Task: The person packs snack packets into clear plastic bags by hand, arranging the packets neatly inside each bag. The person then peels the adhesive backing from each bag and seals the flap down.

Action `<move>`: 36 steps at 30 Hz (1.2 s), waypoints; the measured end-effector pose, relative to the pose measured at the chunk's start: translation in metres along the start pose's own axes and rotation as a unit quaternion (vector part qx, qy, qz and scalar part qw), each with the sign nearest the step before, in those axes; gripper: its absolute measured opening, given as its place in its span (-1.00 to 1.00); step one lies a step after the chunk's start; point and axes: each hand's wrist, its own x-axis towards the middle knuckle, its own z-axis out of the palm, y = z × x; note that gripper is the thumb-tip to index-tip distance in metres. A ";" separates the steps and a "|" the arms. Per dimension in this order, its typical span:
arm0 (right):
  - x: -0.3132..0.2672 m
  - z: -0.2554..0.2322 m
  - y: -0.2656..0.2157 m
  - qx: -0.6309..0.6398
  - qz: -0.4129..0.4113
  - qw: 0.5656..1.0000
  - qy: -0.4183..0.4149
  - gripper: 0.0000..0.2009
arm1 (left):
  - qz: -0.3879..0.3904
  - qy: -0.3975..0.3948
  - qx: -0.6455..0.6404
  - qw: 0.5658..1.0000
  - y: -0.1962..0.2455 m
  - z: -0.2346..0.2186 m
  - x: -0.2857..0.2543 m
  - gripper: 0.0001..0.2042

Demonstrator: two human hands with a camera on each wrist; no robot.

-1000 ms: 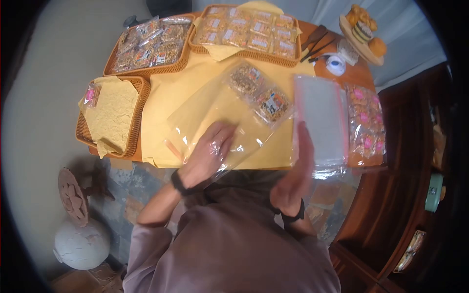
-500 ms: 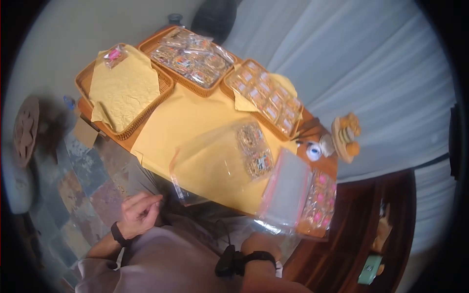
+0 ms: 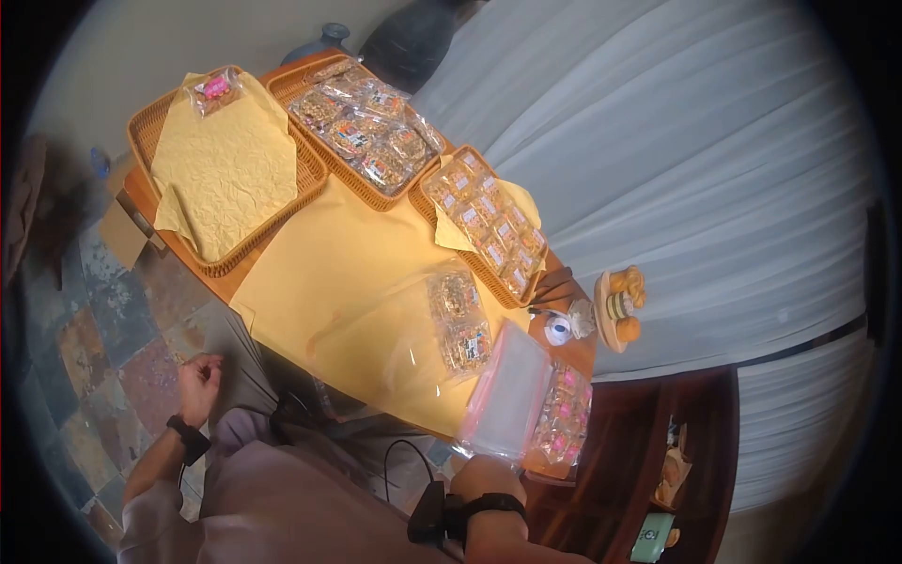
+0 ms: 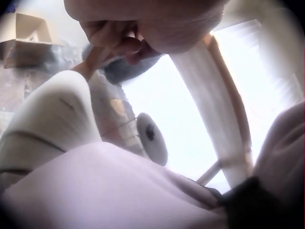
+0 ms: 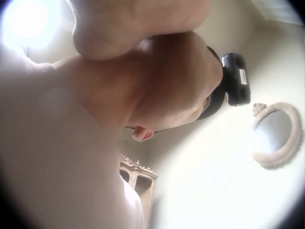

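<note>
My left hand [image 3: 199, 385] hangs over the floor beside my lap, its fingers loosely curled and nothing in them. In the left wrist view that hand [image 4: 143, 28] shows at the top. My right hand [image 3: 489, 477] is at the table's near edge, by the lower end of a stack of clear bags with pink edges [image 3: 512, 395]; its fingers are hidden. On the yellow cover [image 3: 319, 273] lies a large clear bag [image 3: 390, 324] with two packs of nut brittle [image 3: 465, 348] at its far right end, untouched by either hand.
Three wicker baskets line the back: one nearly bare [image 3: 225, 179], one with nut packs [image 3: 362, 132], one with labelled packs [image 3: 489, 221]. Pink-labelled packs [image 3: 564, 414] lie right of the bags, below a white tape roll [image 3: 558, 328] and a bread display [image 3: 620, 305]. Shelves [image 3: 620, 442] stand right.
My left hand has left the large clear bag and moved down left off the table. The right hand has drawn back toward my body. The head view has turned and tilted.
</note>
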 end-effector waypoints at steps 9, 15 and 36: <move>0.025 -0.008 -0.011 0.157 0.139 0.976 -0.064 -0.64 | 0.016 0.058 0.159 0.985 -0.054 0.035 0.029 -0.64; 0.006 -0.030 -0.018 0.213 0.305 0.917 -0.144 -0.65 | -0.037 -0.015 0.275 0.961 -0.062 0.065 0.041 -0.26; 0.023 -0.027 -0.041 -0.802 -0.321 0.405 -0.298 -0.82 | -0.033 -0.012 0.292 0.956 -0.077 0.066 0.046 -0.10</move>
